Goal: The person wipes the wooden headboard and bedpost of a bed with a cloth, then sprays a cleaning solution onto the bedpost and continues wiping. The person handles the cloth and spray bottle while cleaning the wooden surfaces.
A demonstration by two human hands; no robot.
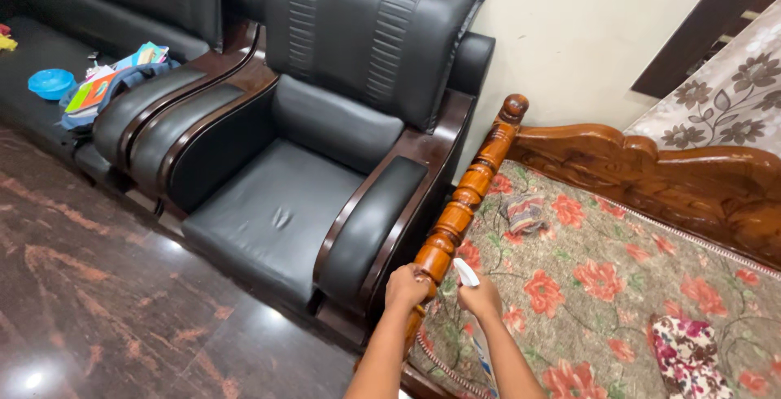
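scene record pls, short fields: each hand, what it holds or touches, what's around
left hand: gripping the turned wooden rail at the end of the daybed
right hand: holding a white spray bottle, nozzle up near the rail
daybed cover: floral, red flowers on grey-green
on cover: crumpled cloth; patterned cushion at the lower right
left of rail: black leather armchair, seat bare
far left: sofa with blue bowl and books
floor: dark polished stone
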